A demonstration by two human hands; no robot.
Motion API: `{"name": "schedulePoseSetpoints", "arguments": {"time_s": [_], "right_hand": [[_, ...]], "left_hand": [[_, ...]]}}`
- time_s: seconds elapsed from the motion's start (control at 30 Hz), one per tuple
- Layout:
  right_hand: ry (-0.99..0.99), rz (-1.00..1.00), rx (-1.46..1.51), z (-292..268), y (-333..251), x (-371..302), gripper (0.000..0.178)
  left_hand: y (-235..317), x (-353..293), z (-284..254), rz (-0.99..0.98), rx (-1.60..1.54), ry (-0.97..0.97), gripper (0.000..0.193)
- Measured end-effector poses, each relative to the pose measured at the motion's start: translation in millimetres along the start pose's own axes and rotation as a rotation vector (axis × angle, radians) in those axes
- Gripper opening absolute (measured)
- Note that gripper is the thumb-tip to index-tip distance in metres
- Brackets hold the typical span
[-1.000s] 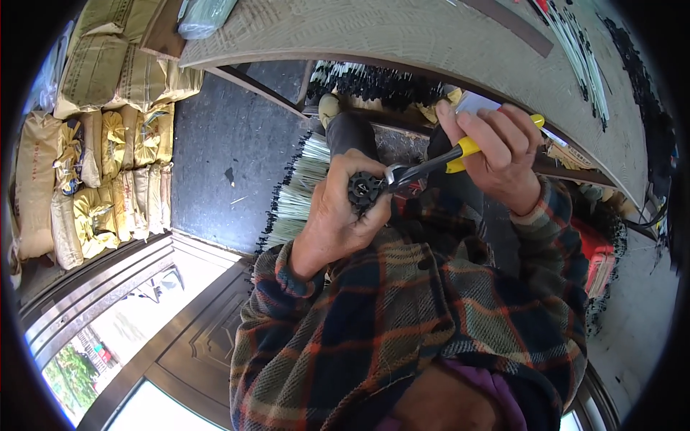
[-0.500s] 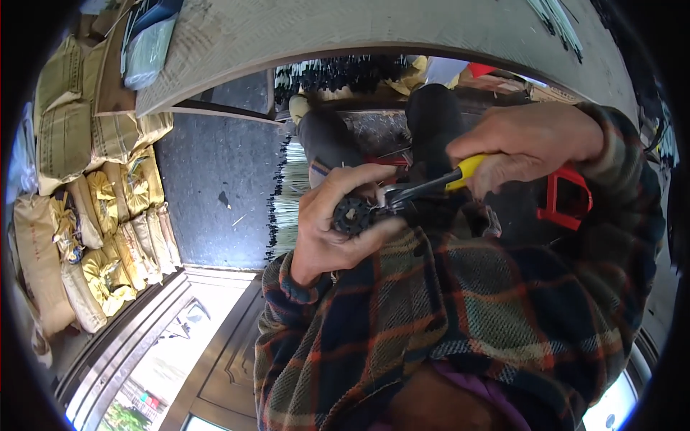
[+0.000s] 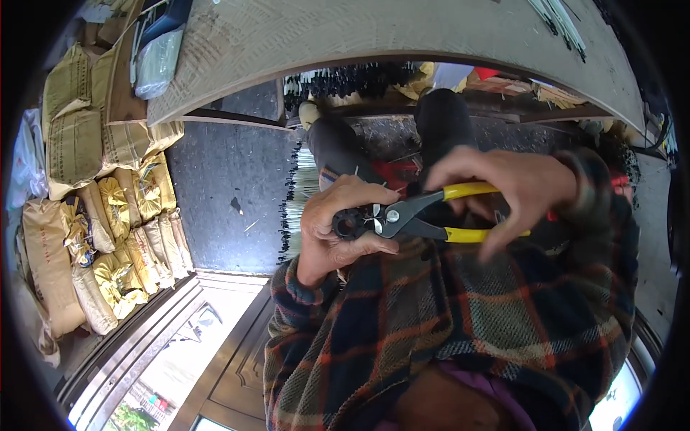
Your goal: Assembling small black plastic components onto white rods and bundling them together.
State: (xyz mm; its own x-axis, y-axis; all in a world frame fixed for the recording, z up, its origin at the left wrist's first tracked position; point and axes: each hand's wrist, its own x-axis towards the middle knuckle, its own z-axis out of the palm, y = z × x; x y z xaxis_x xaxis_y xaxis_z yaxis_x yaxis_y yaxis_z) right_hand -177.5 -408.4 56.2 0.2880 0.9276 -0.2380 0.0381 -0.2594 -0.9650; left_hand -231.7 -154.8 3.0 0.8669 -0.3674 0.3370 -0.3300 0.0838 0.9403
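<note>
Between the thumb and fingers of my left hand [image 3: 323, 228], closed around it, is a small black round part [image 3: 348, 224] with a notched rim and a hole in its middle. In my right hand [image 3: 521, 190] is a pair of pliers [image 3: 411, 215] with dark jaws and yellow handles, which are spread wide apart. The hand lies over the handles, partly blurred. The plier jaws reach the right edge of the round part, where thin, shiny bits show; whether they grip anything is too small to tell.
A grey worktable [image 3: 287, 43] spans the far side. Wrapped brown packages [image 3: 72, 144] are stacked at the left. Bundles of pale rods with black tips [image 3: 298, 194] lie beside my legs. A red object [image 3: 395, 170] is below my hands, partly hidden.
The plier handles have gone from close together to wide apart, and the pliers now lie more level. My right hand has moved lower; the left still holds the black round part.
</note>
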Motion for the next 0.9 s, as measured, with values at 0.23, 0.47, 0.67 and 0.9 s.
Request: {"name": "schedulePoseSetpoints", "arguments": {"time_s": [0.23, 0.47, 0.67, 0.9], "right_hand": [[0.281, -0.091, -0.698, 11.0, -11.4, -17.9, 0.041], [-0.223, 0.128, 1.037, 2.5, 30.1, -6.3, 0.048], [0.49, -0.152, -1.036, 22.5, -6.0, -15.1, 0.075], [-0.135, 0.074, 0.422, -8.9, 18.7, -19.2, 0.047]], "left_hand": [[2.9, 4.1, 1.0, -0.12, 0.055, 0.031, 0.056], [1.4, 13.5, -2.3, -0.062, 0.022, -0.109, 0.056], [-0.9, 3.5, -1.2, -0.094, 0.047, 0.097, 0.057], [6.7, 11.5, -8.4, -0.145, 0.013, -0.14, 0.063]]}}
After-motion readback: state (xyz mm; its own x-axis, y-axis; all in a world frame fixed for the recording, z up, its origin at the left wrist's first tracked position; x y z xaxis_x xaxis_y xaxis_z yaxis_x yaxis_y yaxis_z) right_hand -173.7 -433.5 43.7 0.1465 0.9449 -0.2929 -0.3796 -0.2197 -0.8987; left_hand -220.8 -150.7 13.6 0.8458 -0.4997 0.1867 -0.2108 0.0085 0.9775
